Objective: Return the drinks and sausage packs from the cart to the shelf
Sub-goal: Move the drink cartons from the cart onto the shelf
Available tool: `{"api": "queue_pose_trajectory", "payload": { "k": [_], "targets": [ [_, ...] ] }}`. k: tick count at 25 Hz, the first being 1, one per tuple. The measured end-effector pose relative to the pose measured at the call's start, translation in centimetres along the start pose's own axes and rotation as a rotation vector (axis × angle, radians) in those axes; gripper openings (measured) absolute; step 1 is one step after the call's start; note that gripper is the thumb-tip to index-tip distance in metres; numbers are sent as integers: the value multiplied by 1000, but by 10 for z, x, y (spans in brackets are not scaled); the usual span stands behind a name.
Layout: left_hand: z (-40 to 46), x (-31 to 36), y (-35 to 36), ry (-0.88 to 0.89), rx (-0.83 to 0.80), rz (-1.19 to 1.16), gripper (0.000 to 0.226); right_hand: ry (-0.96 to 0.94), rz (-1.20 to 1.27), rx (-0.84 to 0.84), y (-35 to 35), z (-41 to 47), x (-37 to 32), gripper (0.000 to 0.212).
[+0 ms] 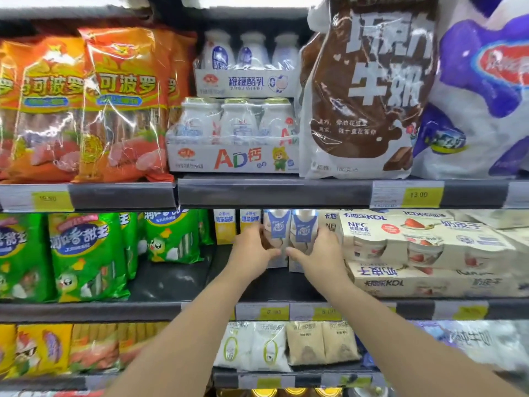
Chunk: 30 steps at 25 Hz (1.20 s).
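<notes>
Reaching into the middle shelf (160, 285) at the centre of the frame, both hands are busy with a pair of drink cartons (289, 239) that stand side by side, touching. The left hand (253, 252) cups the outer face of the left-of-frame carton and the right hand (320, 253) cups the outer face of the other, so the two cartons are squeezed between the palms; each thumb wraps round the front near the base, almost meeting the other at the seam. Neither hand is spread flat or pinching: both are curled around the pair.

The cartons appear to rest on the shelf floor, between the yellow-and-white cartons (224, 226) to the left of frame and the stacked yoghurt multipacks (423, 247) to the right. The cart is out of view, and the sausage packs (86, 253) seen at the left of the frame already sit on the shelves.

By my reading, the step in hand is placing drinks: this pair is being seated or squared up in its slot. The next move calls for a gentle push back to line up with the neighbours, then easing both palms outward together so neither carton tips, and drawing the arms back without brushing the multipacks.
</notes>
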<state>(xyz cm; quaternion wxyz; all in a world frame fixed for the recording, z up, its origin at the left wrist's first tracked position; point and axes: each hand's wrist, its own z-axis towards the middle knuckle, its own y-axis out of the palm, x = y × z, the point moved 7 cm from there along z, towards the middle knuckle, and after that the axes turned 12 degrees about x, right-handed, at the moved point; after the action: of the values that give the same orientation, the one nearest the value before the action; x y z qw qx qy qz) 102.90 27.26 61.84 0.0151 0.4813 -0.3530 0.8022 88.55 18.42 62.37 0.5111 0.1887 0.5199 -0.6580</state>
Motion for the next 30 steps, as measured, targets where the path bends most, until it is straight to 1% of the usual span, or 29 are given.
{"api": "queue_pose_trajectory", "payload": {
  "k": [3,5,11,19,23,26,30],
  "targets": [
    [4,0,2,25,11,23,50,-53,-230,59,2,-4,-5,52],
    [6,1,2,46,12,37,45,-57,-268,69,1,-2,-9,52],
    [9,-1,2,56,33,77,45,19,-281,62,-1,4,-10,50],
    [8,-3,1,76,35,63,48,27,-257,54,0,9,-10,49],
    [5,0,0,67,38,73,49,35,-230,74,0,6,-9,53],
    [0,2,-4,72,21,82,49,18,-182,62,-1,1,-7,55],
    [-17,-1,-13,95,-40,160,52,-9,-139,55,-10,-15,-9,49]
  ]
}}
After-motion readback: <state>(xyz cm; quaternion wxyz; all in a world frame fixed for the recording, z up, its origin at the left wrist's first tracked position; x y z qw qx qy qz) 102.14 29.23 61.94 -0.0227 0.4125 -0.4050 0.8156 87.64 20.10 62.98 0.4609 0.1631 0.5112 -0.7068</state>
